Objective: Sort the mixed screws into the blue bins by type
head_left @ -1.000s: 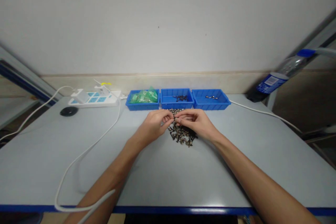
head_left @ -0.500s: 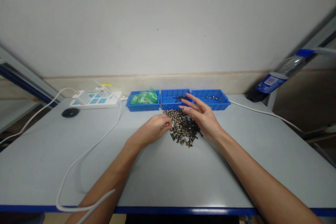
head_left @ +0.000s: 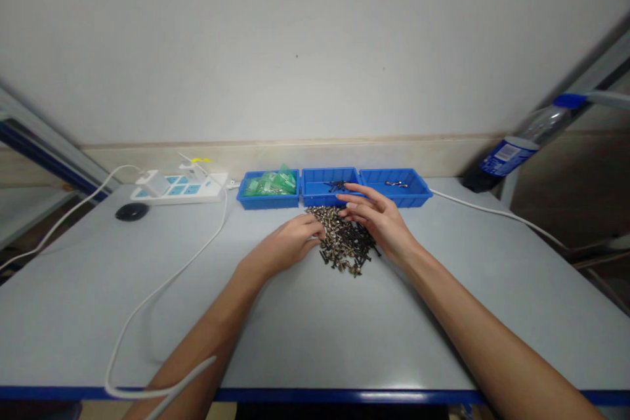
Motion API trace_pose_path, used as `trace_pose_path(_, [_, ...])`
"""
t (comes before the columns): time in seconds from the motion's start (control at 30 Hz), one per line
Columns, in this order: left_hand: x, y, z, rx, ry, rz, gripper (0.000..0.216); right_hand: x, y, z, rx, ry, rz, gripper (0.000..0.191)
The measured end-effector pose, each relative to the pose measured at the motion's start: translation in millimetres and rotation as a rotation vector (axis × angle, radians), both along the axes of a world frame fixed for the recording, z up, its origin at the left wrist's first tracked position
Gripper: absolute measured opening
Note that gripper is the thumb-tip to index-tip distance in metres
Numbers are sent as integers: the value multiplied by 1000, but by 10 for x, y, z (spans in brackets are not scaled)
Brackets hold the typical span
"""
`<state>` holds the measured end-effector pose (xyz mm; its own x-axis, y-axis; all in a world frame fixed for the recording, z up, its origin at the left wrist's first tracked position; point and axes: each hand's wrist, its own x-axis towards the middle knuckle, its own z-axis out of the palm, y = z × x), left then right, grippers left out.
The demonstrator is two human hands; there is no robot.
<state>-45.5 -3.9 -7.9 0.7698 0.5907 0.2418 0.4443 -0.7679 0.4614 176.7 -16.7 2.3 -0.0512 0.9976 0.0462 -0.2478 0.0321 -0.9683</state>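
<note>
A heap of loose screws (head_left: pixel 339 243) lies on the table, silver ones mostly on the left and black ones mostly on the right. My left hand (head_left: pixel 295 238) rests at the heap's left edge, fingers curled in; whatever they pinch is too small to make out. Over the right side of the heap hovers my right hand (head_left: pixel 381 218), fingers stretched and apart, holding nothing visible. Just behind its fingertips, the middle blue bin (head_left: pixel 319 199) holds a few black screws (head_left: pixel 337 186). In the right blue bin (head_left: pixel 411 197) are a few silver screws (head_left: pixel 396 184).
The left blue bin (head_left: pixel 268 203) contains green plastic bags (head_left: pixel 275 182). Further left are a white power strip (head_left: pixel 211 193) with chargers and a black round object (head_left: pixel 132 212). White cables cross the table (head_left: pixel 374 335). A bottle (head_left: pixel 512 151) leans at the right.
My right hand has lowered slightly toward the screws, and its fingers have bent a little. My left hand stays at the heap's edge, its fingers shifting slightly.
</note>
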Motion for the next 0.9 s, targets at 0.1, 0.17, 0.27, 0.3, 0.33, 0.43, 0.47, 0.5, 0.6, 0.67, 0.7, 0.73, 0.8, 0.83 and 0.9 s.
trace_pose_path(0.1, [9,-1,9,-12,-9,3,9,-6,-6,15,-11,-4,-4,42])
trace_pose_path(0.17, [-1,10,14,-23,-17,-1,8,-11,-10,25,-15,-13,-7,42])
trace_pose_path(0.27, [-28,37,19,-42,-16,-1,8,-17,-15,39,-21,-9,-10,42])
trace_pose_path(0.3, [-36,46,24,-49,-16,4,9,-17,-17,42,-23,-6,-9,42])
trace_pose_path(0.33, [-42,52,32,-56,-20,9,9,-18,-18,44,-25,-3,-9,42])
trace_pose_path(0.43, [-49,59,74,-66,-53,44,8,-15,-19,42,-25,-1,-8,41])
trace_pose_path(0.47, [-48,59,88,-66,-70,61,7,-14,-19,39,-24,-3,-9,41])
trace_pose_path(0.5, [-46,59,99,-65,-86,77,7,-14,-20,37,-22,-7,-9,40])
trace_pose_path(0.6, [-39,60,98,-57,-112,113,7,-14,-20,30,-14,-27,-9,38])
trace_pose_path(0.67, [-33,61,81,-42,-116,127,7,-13,-18,28,-9,-40,-6,38])
trace_pose_path(0.7, [-30,61,76,-37,-118,136,6,-11,-16,28,-6,-46,-7,38])
trace_pose_path(0.73, [-26,60,75,-33,-124,147,6,-6,-13,27,-1,-57,-8,37])
trace_pose_path(0.8, [-18,54,93,-27,-142,172,5,8,-6,27,14,-108,-6,35])
trace_pose_path(0.83, [-13,50,109,-21,-154,186,5,18,-4,26,26,-151,2,33])
trace_pose_path(0.9, [-3,37,144,5,-184,203,4,34,-7,24,53,-255,54,29])
